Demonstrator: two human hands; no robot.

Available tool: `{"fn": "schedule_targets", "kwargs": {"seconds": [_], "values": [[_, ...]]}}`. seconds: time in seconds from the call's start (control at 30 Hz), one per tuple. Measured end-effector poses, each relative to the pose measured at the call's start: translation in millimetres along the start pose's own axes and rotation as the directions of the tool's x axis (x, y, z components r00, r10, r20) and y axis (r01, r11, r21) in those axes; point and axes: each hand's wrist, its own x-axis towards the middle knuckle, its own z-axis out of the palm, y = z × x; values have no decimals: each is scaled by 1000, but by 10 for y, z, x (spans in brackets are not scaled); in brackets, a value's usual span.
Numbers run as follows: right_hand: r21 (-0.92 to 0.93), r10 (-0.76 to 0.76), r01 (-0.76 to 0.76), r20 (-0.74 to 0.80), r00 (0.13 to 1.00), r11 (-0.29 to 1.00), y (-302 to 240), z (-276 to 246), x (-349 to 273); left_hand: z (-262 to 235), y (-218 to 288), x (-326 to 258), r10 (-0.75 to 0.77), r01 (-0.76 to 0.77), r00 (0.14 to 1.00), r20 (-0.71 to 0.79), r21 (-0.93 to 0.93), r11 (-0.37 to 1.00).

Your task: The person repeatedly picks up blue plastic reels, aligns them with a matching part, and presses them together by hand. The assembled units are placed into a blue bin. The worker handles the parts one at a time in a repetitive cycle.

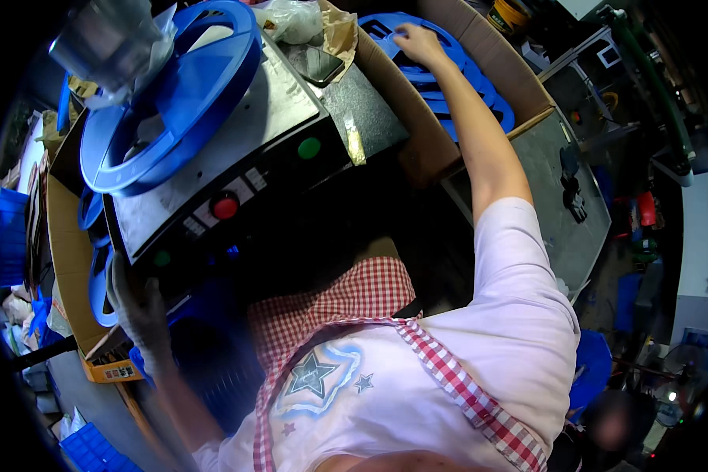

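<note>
My right hand (418,45), bare, reaches into a cardboard box (385,86) at the upper right. Its fingers are bent over the edge of a blue plastic reel (440,33), with more blue reels (492,102) around it. My left hand (143,311) wears a grey glove and is held upright by the front left corner of a bench machine (283,149); its fingers are stretched out, thumb apart, with nothing visible in them. Atop the machine a large blue reel (240,59) lies under a metal cylinder (106,39). A red button (226,207) and a green button (309,148) face me.
A second cardboard box (69,259) with blue reels stands left of the machine. A phone (316,65) and plastic bags (291,20) lie behind the machine's right side. A grey table (554,189) extends to the right. Another person (610,425) is at the lower right.
</note>
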Motion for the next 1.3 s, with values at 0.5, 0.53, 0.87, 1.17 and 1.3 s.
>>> {"fn": "schedule_targets", "kwargs": {"seconds": [0.5,0.53,0.87,1.17,1.3], "values": [[499,447,-410,51,893,763,754,-749,-326,-231,1012,1012,235,-234,972,-26,25,972],[764,381,-312,94,920,565,645,-975,-504,-245,1025,1049,246,-244,969,-27,61,968],[864,-212,-267,191,958,-426,-1226,-1928,-2849,26,451,1290,471,-478,878,86,226,849],[744,-431,-283,-7,902,-605,-1527,-1931,-3575,340,95,1515,464,-425,882,79,558,713],[769,-358,-269,56,932,-580,-1795,-1846,-4072,169,7,1660,492,-417,864,-102,402,815]]}}
